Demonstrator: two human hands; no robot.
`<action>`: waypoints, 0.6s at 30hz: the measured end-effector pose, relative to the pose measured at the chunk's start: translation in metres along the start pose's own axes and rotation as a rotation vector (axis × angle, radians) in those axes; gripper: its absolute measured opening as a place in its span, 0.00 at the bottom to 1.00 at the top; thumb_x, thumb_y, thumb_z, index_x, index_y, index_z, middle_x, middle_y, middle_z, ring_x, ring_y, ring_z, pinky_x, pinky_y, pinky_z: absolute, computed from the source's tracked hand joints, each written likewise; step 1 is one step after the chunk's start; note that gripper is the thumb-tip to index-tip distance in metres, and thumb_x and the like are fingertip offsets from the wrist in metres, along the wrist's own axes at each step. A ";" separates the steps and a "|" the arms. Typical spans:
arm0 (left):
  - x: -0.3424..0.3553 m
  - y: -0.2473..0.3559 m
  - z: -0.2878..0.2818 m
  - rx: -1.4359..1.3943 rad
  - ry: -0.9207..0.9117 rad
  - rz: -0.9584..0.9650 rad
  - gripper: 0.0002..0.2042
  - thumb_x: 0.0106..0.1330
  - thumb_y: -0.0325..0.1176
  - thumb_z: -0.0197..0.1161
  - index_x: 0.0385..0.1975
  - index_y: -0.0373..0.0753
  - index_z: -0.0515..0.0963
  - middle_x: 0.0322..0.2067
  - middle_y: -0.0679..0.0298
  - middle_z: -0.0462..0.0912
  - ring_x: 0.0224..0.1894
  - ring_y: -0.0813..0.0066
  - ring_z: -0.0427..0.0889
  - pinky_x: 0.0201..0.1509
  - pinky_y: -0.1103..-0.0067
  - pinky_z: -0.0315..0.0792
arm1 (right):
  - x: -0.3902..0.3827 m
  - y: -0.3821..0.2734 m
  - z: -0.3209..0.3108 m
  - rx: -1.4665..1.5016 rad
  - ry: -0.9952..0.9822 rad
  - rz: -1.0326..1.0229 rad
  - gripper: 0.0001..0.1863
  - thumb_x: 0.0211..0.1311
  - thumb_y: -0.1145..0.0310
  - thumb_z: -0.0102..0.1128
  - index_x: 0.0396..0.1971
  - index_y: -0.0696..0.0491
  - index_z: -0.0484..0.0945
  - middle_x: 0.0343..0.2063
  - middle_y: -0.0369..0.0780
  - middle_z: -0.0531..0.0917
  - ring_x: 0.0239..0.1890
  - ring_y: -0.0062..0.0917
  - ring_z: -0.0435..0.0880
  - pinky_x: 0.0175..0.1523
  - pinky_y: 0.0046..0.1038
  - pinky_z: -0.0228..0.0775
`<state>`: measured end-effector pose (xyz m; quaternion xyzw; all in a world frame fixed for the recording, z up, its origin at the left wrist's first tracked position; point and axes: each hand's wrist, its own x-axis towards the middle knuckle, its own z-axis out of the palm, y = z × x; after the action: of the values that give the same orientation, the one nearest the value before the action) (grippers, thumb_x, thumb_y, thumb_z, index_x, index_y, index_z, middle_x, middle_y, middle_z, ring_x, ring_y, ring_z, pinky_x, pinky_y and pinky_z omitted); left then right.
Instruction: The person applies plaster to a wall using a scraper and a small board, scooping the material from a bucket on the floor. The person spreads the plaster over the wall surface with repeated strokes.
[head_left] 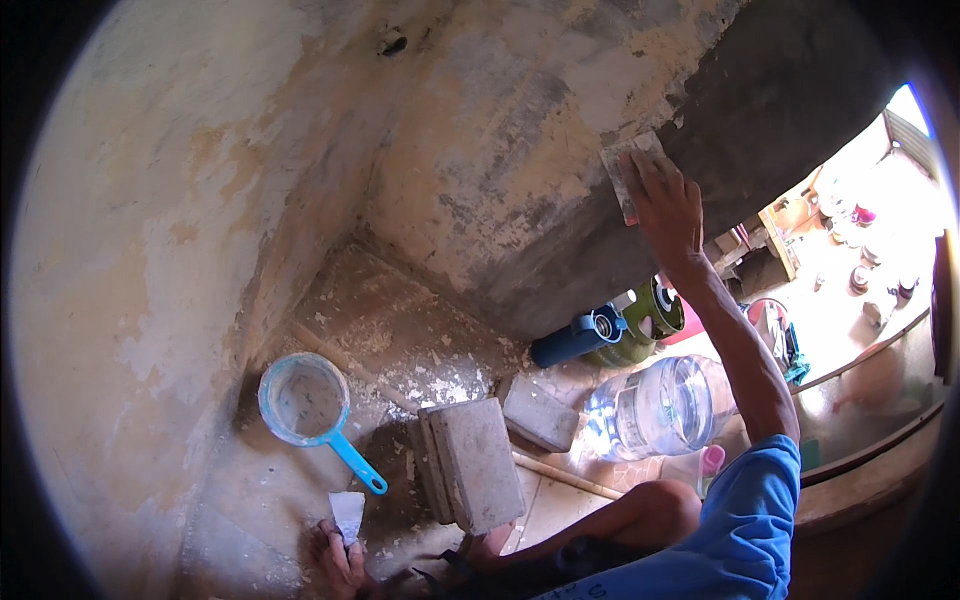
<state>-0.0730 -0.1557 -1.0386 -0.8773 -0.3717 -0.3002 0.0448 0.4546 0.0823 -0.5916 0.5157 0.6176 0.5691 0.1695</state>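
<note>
My right hand (665, 205) is closed on a flat, pale rectangular spreader (615, 180) and presses it against the wall (520, 160), where bare patchy plaster meets a dark grey coat (790, 110). Low at the left, my left hand (342, 562) grips a putty knife (347, 514) with a whitish blade pointing up. Just beyond that knife stands a light-blue dipper (340, 432) with a long handle, and a grey paste (306, 400) covers its inside.
Stacked concrete blocks (482, 465) stand before my knees, with another block (540, 412) behind. To the right are a large clear water bottle (660, 405), a blue flask (570, 342) and a green gas cylinder (635, 340). A stick (570, 476) lies on the floor.
</note>
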 end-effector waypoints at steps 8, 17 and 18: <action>-0.006 0.001 -0.007 -0.060 -0.244 -0.075 0.14 0.66 0.28 0.58 0.49 0.39 0.65 0.55 0.35 0.71 0.38 0.50 0.79 0.40 0.60 0.75 | 0.058 -0.008 0.000 -0.161 0.143 0.126 0.38 0.46 0.55 0.67 0.61 0.45 0.69 0.51 0.36 0.74 0.47 0.28 0.74 0.39 0.31 0.69; -0.032 -0.001 0.018 -0.186 -0.184 -0.154 0.14 0.65 0.26 0.57 0.49 0.39 0.68 0.56 0.35 0.69 0.37 0.49 0.79 0.38 0.60 0.74 | 0.021 -0.038 0.003 -0.041 0.049 -0.049 0.41 0.45 0.54 0.70 0.63 0.44 0.68 0.54 0.35 0.72 0.52 0.27 0.72 0.43 0.31 0.68; -0.030 -0.003 0.017 -0.202 -0.173 -0.146 0.13 0.66 0.29 0.56 0.50 0.38 0.68 0.54 0.35 0.71 0.37 0.49 0.79 0.38 0.60 0.73 | 0.022 -0.036 0.008 0.038 0.051 -0.088 0.42 0.43 0.55 0.70 0.63 0.44 0.67 0.56 0.35 0.71 0.53 0.28 0.71 0.44 0.32 0.67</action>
<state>-0.0828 -0.1672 -1.0701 -0.8705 -0.4050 -0.2618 -0.0980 0.4360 0.1113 -0.6177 0.4764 0.6546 0.5622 0.1687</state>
